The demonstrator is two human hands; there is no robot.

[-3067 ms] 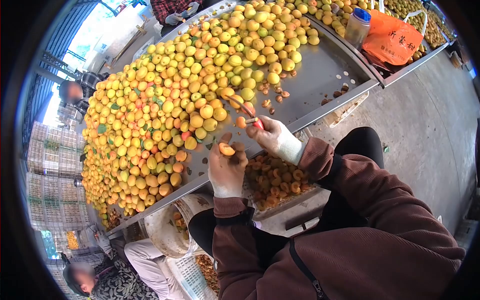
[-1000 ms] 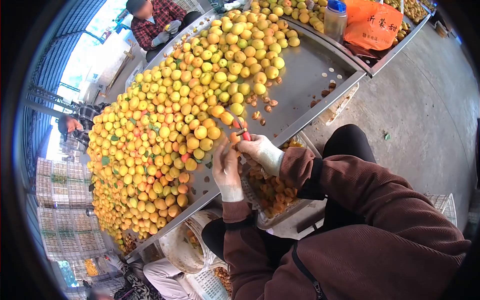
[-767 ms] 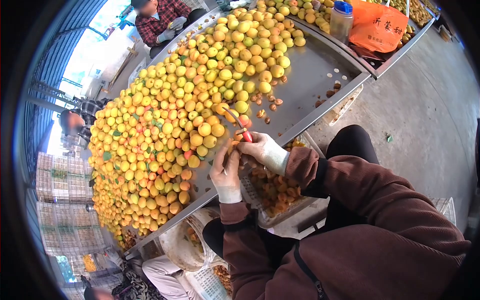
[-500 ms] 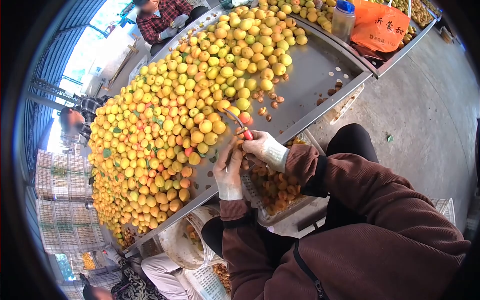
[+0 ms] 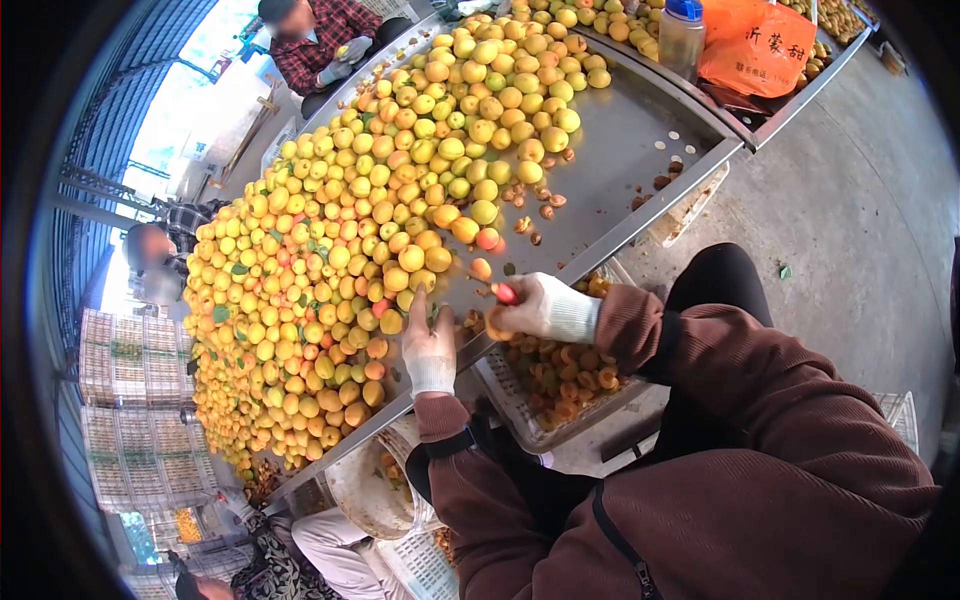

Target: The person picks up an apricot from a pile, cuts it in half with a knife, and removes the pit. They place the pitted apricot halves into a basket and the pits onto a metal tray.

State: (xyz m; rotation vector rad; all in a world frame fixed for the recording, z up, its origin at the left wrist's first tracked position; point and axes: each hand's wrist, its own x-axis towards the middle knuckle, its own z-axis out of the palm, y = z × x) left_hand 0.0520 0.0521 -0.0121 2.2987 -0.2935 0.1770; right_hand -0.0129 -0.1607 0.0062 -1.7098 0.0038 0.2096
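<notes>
My right hand [image 5: 545, 308], in a pale glove, is closed round the red handle of a small curved knife [image 5: 507, 293], its blade pointing left over the table edge. An orange apricot half [image 5: 496, 323] shows below the fingers of that same hand. My left hand [image 5: 430, 350] is also gloved and reaches to the near edge of the apricot pile [image 5: 330, 250], fingers stretched out and apart, fingertips right at the fruit. A single apricot [image 5: 481, 269] lies near the knife blade. Under my right hand stands a white crate [image 5: 545, 440] with cut apricot halves [image 5: 575, 385].
The metal table [image 5: 640, 125] has a raised rim and bears loose apricot stones [image 5: 528, 195]. An orange bag [image 5: 755, 50] and a blue-capped bottle [image 5: 682, 40] stand at the back. A white bucket [image 5: 370, 490] is below left. Other people [image 5: 318, 45] sit around the table.
My hands have moved apart: the left has gone left to the pile with fingers spread, the right has moved slightly right and down with the knife and an apricot half.
</notes>
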